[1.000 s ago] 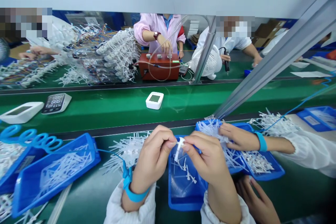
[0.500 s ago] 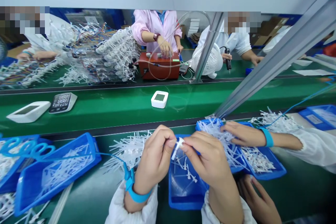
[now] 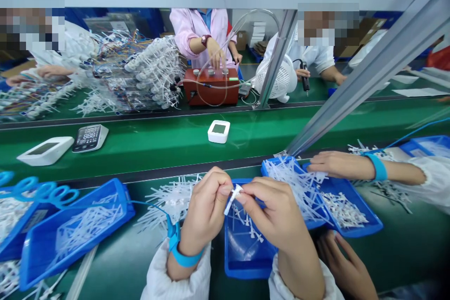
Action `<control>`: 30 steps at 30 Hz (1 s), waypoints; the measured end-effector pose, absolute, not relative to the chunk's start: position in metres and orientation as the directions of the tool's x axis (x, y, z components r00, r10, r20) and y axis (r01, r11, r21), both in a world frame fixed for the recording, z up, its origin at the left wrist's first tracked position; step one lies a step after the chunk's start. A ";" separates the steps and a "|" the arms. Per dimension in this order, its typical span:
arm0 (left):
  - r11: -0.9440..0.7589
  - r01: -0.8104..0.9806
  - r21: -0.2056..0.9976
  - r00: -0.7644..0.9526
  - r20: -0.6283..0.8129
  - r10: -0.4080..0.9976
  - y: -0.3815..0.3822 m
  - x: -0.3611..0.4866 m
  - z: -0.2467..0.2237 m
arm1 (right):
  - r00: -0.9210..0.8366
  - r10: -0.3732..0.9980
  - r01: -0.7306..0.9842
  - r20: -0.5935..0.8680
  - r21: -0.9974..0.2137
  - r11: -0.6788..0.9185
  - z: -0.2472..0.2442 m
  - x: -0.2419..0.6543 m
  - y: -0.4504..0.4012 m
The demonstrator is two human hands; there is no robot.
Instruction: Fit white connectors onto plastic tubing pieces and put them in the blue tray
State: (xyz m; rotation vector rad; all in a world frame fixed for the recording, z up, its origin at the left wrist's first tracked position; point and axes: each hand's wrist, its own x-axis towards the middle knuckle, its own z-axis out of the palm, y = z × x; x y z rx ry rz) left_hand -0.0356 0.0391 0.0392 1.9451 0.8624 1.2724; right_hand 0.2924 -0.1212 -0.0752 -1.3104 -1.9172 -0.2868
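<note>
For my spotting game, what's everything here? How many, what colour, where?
Trays: at least six, blue, on the table
Tubes: uncountable, whitish, in and around trays
Screen gadgets: three, white or black, on the belt
Box: one, red, beyond the belt
Fan: one, white, by the box
Wires: many, mixed colours, back left
Metal posts: two, grey, right
Other people: several, white or pink clothes, opposite and right
Held piece: one, white, front middle
Left hand: one, bare, front
Right hand: one, bare, front

White fitting (image 3: 230, 202); blue tray (image 3: 248, 253); light-blue wristband (image 3: 188, 259); green belt (image 3: 168, 138); red-brown box (image 3: 213, 95).
</note>
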 end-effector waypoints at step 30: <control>-0.663 0.361 0.656 0.372 0.550 0.748 0.047 -0.042 0.045 | -0.157 0.833 0.693 0.530 -0.542 0.476 0.060 0.129 0.007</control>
